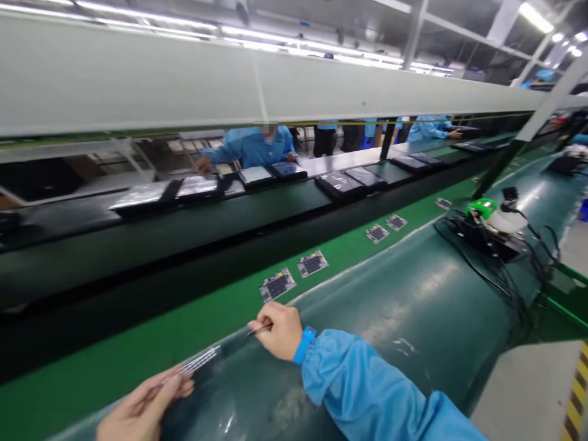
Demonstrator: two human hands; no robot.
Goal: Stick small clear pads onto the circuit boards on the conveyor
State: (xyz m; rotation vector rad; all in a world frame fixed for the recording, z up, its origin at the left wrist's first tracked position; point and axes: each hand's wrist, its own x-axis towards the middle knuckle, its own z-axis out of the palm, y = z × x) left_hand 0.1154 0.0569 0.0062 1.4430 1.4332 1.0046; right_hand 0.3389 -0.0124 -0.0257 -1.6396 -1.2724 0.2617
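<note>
Both hands are closed, and they work low above the dark green tabletop (413,306). The right hand (275,331) pinches small dark tweezers (260,329), although the picture is too small for being fully sure of this tool. The left hand (144,404) holds, between its fingers, a narrow strip (197,361) of clear film with a silver pattern. This strip is above the front edge of the tabletop, and it seems not to rest on it.

Long axis of the strip goes on a slant, from the left hand at lower left up toward the right. The tweezers point to the left and slightly down, so their tip faces the free end of the strip. These two are near, but I can see a small gap between them. A blue wristband (304,345) sits on the right wrist, above a blue sleeve (349,380).

Beyond the hands, small circuit boards (278,285) lie in pairs on a bright green band (138,349). At right stands a dispenser (482,214) with a green top and black cables. Farther on, black tablets (340,185) lie in a row, and a co-worker (250,147) in blue reaches over the line.
</note>
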